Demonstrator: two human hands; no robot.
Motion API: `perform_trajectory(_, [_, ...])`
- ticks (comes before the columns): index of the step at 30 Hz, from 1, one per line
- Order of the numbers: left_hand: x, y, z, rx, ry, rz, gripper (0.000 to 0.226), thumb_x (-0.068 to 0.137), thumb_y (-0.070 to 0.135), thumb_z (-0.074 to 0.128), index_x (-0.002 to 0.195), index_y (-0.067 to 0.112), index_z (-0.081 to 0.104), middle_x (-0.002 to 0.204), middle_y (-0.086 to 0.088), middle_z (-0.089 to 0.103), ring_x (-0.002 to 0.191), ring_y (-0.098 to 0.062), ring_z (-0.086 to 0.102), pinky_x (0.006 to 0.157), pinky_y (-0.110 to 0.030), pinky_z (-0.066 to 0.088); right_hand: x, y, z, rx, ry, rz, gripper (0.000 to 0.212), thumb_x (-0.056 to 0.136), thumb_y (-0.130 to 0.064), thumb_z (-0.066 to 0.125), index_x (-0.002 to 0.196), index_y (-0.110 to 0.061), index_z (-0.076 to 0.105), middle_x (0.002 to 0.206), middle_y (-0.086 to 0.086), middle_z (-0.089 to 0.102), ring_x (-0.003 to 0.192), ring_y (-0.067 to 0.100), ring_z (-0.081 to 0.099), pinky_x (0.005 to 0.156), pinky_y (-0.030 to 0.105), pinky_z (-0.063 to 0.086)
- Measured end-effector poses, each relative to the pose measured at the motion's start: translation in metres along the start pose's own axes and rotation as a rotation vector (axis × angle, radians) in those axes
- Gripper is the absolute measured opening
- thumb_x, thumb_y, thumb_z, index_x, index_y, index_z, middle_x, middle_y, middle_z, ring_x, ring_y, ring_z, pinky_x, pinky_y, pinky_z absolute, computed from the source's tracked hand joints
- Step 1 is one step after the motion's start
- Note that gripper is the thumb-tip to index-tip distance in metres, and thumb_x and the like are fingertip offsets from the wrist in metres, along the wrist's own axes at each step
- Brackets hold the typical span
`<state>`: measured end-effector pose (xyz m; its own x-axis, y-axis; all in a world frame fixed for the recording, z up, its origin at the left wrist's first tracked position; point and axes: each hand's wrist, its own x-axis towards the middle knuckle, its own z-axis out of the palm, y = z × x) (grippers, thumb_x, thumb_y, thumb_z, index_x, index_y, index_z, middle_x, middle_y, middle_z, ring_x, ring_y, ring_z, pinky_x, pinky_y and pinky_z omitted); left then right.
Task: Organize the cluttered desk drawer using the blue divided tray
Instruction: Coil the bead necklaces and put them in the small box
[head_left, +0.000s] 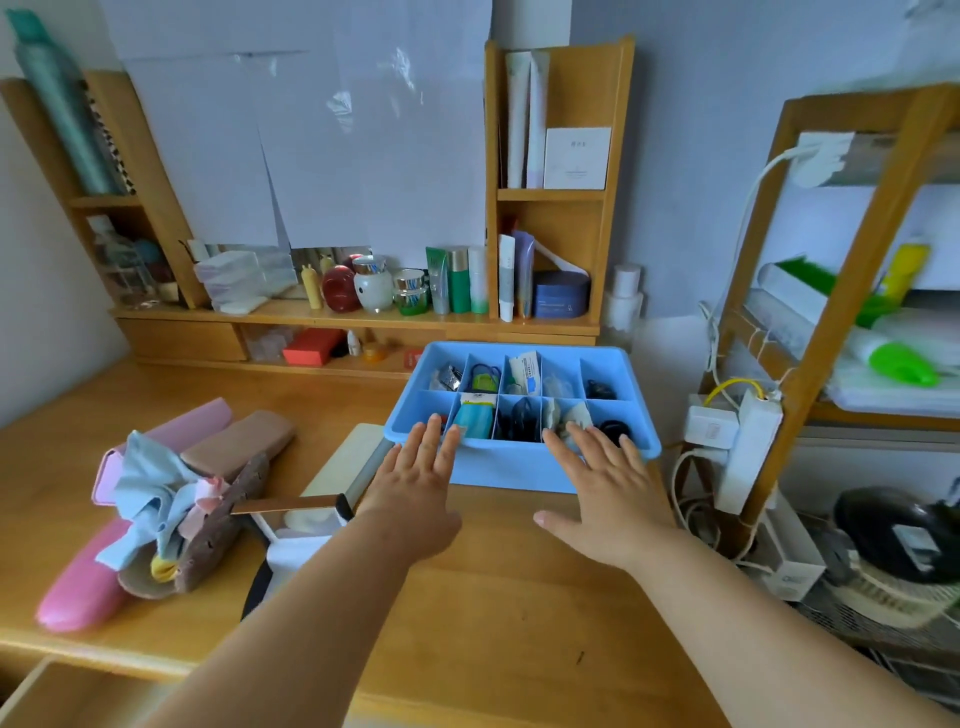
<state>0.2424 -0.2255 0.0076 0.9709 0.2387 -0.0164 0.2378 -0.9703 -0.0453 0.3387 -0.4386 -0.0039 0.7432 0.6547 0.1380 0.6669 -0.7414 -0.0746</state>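
Note:
The blue divided tray (511, 473) stands on the wooden desk (498, 597), right of centre. Its compartments hold small items: clips, a blue mask pack, cables, a white box, dark bands. My left hand (415, 478) reaches forward with straight fingers, fingertips at the tray's near left rim. My right hand (608, 478) is also flat and spread, fingertips over the near right rim. Neither hand holds anything. At the bottom left an open wooden drawer (57, 696) shows a corner; its inside is out of view.
A pile at left holds pink cases (78, 597), a brown case (239, 441), blue cloth and a brown pouch. A white pad and metal bar (353, 467) lie beside the tray. Cosmetics line the back shelf (363, 312). A power strip (748, 447) and cables hang at right.

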Motion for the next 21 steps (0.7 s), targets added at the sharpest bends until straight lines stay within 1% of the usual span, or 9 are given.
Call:
perform_trajectory(3, [-0.022, 0.008, -0.016, -0.137, 0.016, 0.043, 0.082, 0.092, 0.029, 0.042, 0.149, 0.022, -0.017, 0.158, -0.001, -0.021, 0.146, -0.019, -0.013, 0.118, -0.035, -0.003, -0.010, -0.007, -0.012, 0.060, 0.013, 0.002, 0.082, 0.089, -0.063, 0.039, 0.150, -0.033, -0.007, 0.160, -0.003, -0.009, 0.146, 0.015, -0.009, 0.118, 0.037, -0.009])
perform_trajectory(5, [-0.057, 0.017, -0.008, -0.257, 0.143, 0.098, 0.075, 0.094, 0.032, 0.043, 0.151, 0.025, -0.004, 0.160, 0.002, -0.008, 0.147, -0.017, 0.002, 0.119, -0.033, 0.005, -0.031, -0.022, -0.009, 0.151, 0.192, -0.010, 0.071, 0.091, -0.051, 0.049, 0.150, -0.026, 0.018, 0.158, -0.001, 0.016, 0.145, 0.019, 0.014, 0.118, 0.035, 0.007])
perform_trajectory(7, [-0.105, 0.019, 0.010, -0.338, 0.225, 0.163, 0.062, 0.092, 0.035, 0.045, 0.148, 0.029, 0.021, 0.158, 0.005, 0.016, 0.141, -0.017, 0.024, 0.116, -0.030, 0.020, -0.059, -0.051, 0.003, 0.308, 0.333, -0.076, 0.046, 0.087, -0.038, 0.061, 0.131, -0.025, 0.053, 0.132, -0.007, 0.054, 0.123, 0.015, 0.049, 0.104, 0.028, 0.036])
perform_trajectory(9, [-0.150, 0.007, 0.029, -0.408, 0.315, 0.164, 0.046, 0.086, 0.030, 0.055, 0.131, 0.031, 0.047, 0.141, 0.006, 0.044, 0.124, -0.016, 0.047, 0.102, -0.026, 0.038, -0.085, -0.086, 0.017, 0.452, 0.331, -0.152, 0.018, 0.083, -0.033, 0.065, 0.100, -0.029, 0.068, 0.100, -0.017, 0.065, 0.088, 0.002, 0.061, 0.077, 0.019, 0.051])
perform_trajectory(11, [-0.183, -0.017, 0.042, -0.450, 0.415, 0.112, 0.039, 0.079, 0.020, 0.065, 0.116, 0.027, 0.058, 0.125, 0.005, 0.055, 0.112, -0.014, 0.055, 0.093, -0.025, 0.045, -0.095, -0.122, 0.027, 0.553, 0.219, -0.197, 0.016, 0.082, -0.035, 0.060, 0.092, -0.029, 0.071, 0.094, -0.020, 0.064, 0.075, 0.000, 0.059, 0.066, 0.020, 0.050])
perform_trajectory(14, [-0.206, -0.053, 0.052, -0.411, 0.415, -0.095, 0.044, 0.078, 0.015, 0.072, 0.121, 0.015, 0.061, 0.131, -0.005, 0.056, 0.123, -0.025, 0.052, 0.102, -0.035, 0.043, -0.087, -0.166, 0.039, 0.564, 0.074, -0.335, 0.033, 0.091, -0.038, 0.051, 0.121, -0.032, 0.062, 0.130, -0.023, 0.051, 0.097, -0.001, 0.057, 0.080, 0.013, 0.043])
perform_trajectory(16, [-0.211, -0.068, 0.053, -0.375, 0.326, -0.190, 0.051, 0.088, 0.021, 0.063, 0.136, 0.014, 0.049, 0.147, -0.004, 0.041, 0.138, -0.024, 0.036, 0.114, -0.034, 0.029, -0.076, -0.186, 0.039, 0.519, 0.019, -0.364, 0.039, 0.095, -0.036, 0.048, 0.134, -0.033, 0.051, 0.143, -0.022, 0.037, 0.116, 0.004, 0.051, 0.090, 0.015, 0.038])
perform_trajectory(18, [-0.213, -0.075, 0.056, -0.430, 0.257, -0.187, 0.054, 0.096, 0.026, 0.047, 0.147, 0.022, 0.030, 0.156, 0.006, 0.020, 0.144, -0.012, 0.020, 0.118, -0.024, 0.017, -0.071, -0.194, 0.038, 0.489, 0.015, -0.346, 0.037, 0.096, -0.034, 0.047, 0.133, -0.031, 0.052, 0.143, -0.020, 0.039, 0.117, 0.006, 0.050, 0.088, 0.015, 0.037])
perform_trajectory(21, [-0.213, -0.075, 0.060, -0.485, 0.241, -0.163, 0.055, 0.096, 0.022, 0.045, 0.147, 0.025, 0.026, 0.155, 0.009, 0.020, 0.142, -0.007, 0.021, 0.115, -0.019, 0.018, -0.077, -0.189, 0.038, 0.442, 0.032, -0.329, 0.039, 0.096, -0.032, 0.046, 0.136, -0.028, 0.046, 0.137, -0.014, 0.046, 0.118, 0.008, 0.048, 0.092, 0.016, 0.038])
